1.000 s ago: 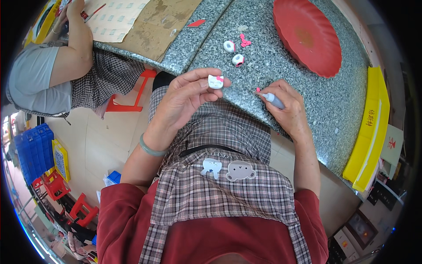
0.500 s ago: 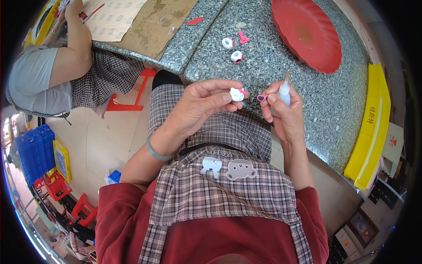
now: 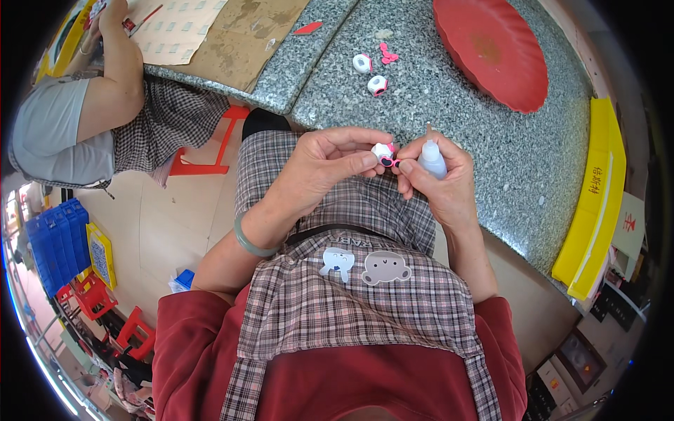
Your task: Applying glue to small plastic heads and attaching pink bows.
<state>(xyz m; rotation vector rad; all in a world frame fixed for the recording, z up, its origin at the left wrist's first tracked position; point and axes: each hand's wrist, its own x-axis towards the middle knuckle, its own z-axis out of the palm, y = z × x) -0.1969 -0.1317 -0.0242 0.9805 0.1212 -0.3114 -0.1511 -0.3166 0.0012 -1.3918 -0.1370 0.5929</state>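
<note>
Between the thumb and fingers of my left hand (image 3: 326, 165) is a small white toy head (image 3: 381, 150) with a pink bow. My right hand (image 3: 444, 179) pinches tiny pink-rimmed sunglasses (image 3: 390, 162) with dark lenses, held against the front of the head. That same hand also grips a translucent glue bottle (image 3: 432, 163), its thin tip pointing away from me. Beyond my hands on the granite table lie two white-and-pink toy pieces, one nearer (image 3: 377, 85) and one farther (image 3: 362, 64), beside a few pink bow-like bits (image 3: 387, 54).
A red scalloped tray (image 3: 516, 77) rests on the granite tabletop (image 3: 491, 161) at the far right. Yellow edging (image 3: 593, 196) runs along the right side. At left, another person (image 3: 91, 119) sits by a brown board (image 3: 246, 42). Blue crates (image 3: 60, 242) stand on the floor.
My right hand has moved left with the bottle, bringing the sunglasses from apart to against the toy head. The bottle now tilts differently. My left hand has barely shifted.
</note>
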